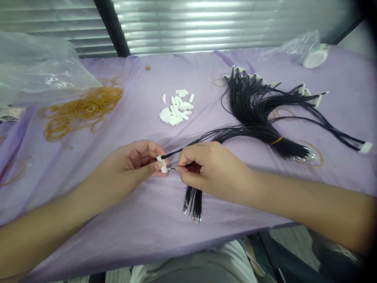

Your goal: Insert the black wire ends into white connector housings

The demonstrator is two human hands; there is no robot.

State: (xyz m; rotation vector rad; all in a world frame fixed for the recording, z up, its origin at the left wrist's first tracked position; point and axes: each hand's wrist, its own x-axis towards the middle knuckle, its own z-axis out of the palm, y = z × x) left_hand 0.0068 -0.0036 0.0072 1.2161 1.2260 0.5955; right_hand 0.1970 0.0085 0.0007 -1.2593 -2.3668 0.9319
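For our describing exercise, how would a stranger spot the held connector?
On the purple table cover, find the left hand. It pinches a small white connector. Unlike the heap of loose white pieces beyond, this one is held and joined to black wires.

The white connector housing [163,169] looks like matt plastic, while the black wires [244,102] have a smooth, plastic-like finish and shiny metal tips [196,218]. The purple desk cover [126,224] is wrinkled with a soft sheen; the large bag [38,63] is glossy, translucent plastic, the tan bands [85,108] rubber.
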